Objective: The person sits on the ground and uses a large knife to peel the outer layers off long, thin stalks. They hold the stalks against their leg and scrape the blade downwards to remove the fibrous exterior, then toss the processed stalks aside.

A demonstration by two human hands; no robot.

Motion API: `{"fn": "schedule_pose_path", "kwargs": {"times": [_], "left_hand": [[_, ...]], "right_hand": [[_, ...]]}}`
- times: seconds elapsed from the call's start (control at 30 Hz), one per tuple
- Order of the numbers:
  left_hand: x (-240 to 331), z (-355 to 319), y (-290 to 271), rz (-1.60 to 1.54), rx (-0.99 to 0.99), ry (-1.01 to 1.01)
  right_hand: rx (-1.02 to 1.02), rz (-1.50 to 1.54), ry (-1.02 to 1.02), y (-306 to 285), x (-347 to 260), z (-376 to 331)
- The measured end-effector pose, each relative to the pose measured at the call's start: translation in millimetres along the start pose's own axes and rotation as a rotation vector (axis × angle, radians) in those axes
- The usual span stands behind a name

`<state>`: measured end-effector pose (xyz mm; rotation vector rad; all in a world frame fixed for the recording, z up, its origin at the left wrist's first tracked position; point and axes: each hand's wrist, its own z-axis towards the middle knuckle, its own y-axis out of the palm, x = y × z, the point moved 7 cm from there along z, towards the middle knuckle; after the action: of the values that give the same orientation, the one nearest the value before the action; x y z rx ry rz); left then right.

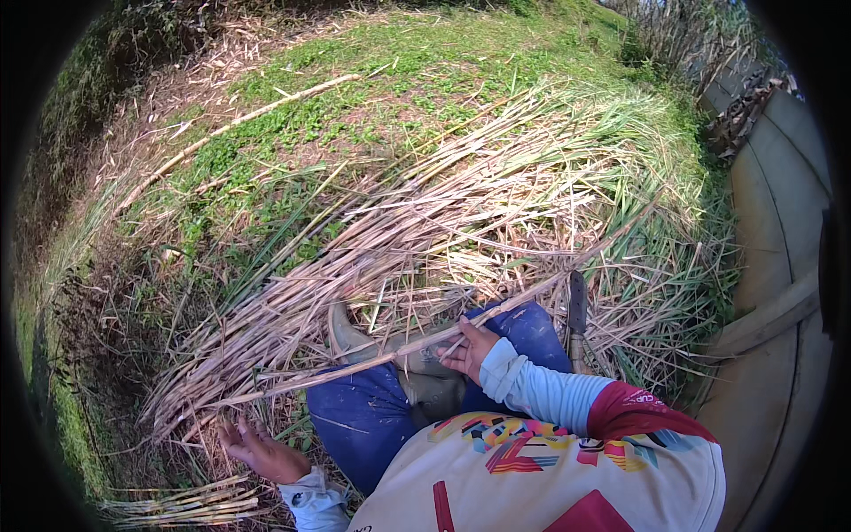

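Note:
My right hand (467, 348) is closed around a long thin cane stalk (550, 285) that runs from lower left up to the right across my knees. My left hand (259, 450) is low at the left with fingers spread, resting among dry leaves at the near end of a big pile of cut cane stalks (425, 230). It grips nothing that I can see. My blue trousers (368, 417) and a grey rubber boot (347, 332) lie under the stalk. A dark blade with a handle (577, 310) stands just right of my right knee.
A small bundle of stripped stalks (186, 505) lies at the lower left. One long pale cane (239, 120) lies alone on the grass behind the pile. A concrete channel (780, 257) runs along the right side. Tall dry grass stands at the top right.

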<state>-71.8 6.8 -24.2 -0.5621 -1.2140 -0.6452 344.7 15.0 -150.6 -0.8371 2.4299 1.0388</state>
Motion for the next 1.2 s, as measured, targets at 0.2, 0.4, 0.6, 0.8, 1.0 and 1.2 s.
{"fn": "schedule_pose_path", "kwargs": {"times": [0.2,0.4,0.6,0.8,1.0,1.2], "left_hand": [[-40.0,-3.8,47.4,-0.702,-0.140,-0.517],[-87.1,7.0,7.5,-0.693,0.207,-0.553],[-64.2,21.6,39.3,-0.841,-0.141,-0.550],[-41.3,19.3,61.4,-0.847,-0.320,-0.472],[-13.1,6.9,67.0,-0.866,-0.419,-0.371],[5.7,-7.9,67.3,-0.880,-0.427,-0.256]], "right_hand": [[-0.085,-0.128,-0.002,-9.5,18.8,-18.8],[-0.067,-0.207,-0.096,3.1,9.7,-31.5],[-0.019,-0.250,-0.176,-28.7,-34.6,-29.9],[0.020,-0.678,-0.107,-51.7,-69.4,-41.6],[-0.524,-1.593,-0.081,53.5,-39.3,-127.4],[-0.870,-1.533,-0.985,239.2,-21.3,-176.5]]}}
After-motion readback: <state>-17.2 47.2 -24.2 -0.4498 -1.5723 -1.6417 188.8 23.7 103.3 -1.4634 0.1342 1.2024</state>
